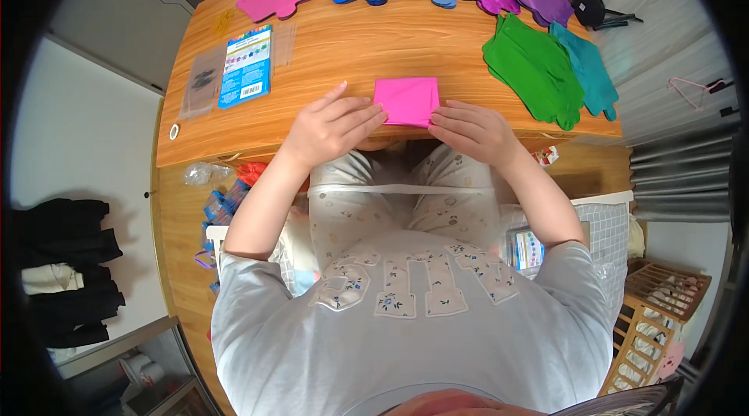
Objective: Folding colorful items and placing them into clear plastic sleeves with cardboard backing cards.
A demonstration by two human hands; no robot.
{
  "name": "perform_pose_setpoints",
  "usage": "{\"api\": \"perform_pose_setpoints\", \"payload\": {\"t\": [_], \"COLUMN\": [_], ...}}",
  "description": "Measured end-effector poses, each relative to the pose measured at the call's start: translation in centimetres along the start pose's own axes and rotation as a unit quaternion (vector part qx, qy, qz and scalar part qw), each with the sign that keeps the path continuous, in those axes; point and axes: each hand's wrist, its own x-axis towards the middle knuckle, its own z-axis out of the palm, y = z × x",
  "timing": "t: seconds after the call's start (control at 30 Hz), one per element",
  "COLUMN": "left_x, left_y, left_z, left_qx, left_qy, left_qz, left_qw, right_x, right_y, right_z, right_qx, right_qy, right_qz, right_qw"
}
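Two hands (328,126) (476,132) touch the pink rectangle (406,100) lying between them

Fingers (456,120) hide parts of the pink square (407,99); fine print on the blue packet (246,74) is illegibly small

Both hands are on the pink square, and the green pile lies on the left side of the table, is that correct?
Not the side: the head view shows the green pile on the right side of the table. The left hand and right hand are indeed on the pink square.
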Motion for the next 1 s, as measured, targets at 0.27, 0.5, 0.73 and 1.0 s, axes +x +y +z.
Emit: {"api": "perform_pose_setpoints", "payload": {"t": [0.27, 0.5, 0.73, 1.0], "left_x": [-1.8, 0.0, 5.8, 4.8], "left_y": [-0.9, -4.3, 0.1, 0.7], "left_z": [4.0, 3.4, 7.2, 10.4], "left_qx": [0.006, -0.142, -0.24, -0.226], "left_qy": [-0.076, -0.167, -0.147, -0.223], "left_qz": [0.049, 0.042, -0.109, -0.106], "left_qw": [0.996, 0.975, 0.953, 0.942], "right_x": [-2.0, -2.0, -2.0, -2.6], "right_y": [0.9, 1.3, 1.5, 0.1], "right_z": [2.2, 2.9, 2.9, 2.0], "right_qx": [0.019, 0.011, -0.012, 0.019], "right_qy": [-0.063, -0.078, -0.066, -0.041], "right_qz": [0.034, 0.032, 0.014, 0.137], "right_qw": [0.997, 0.996, 0.998, 0.99]}}
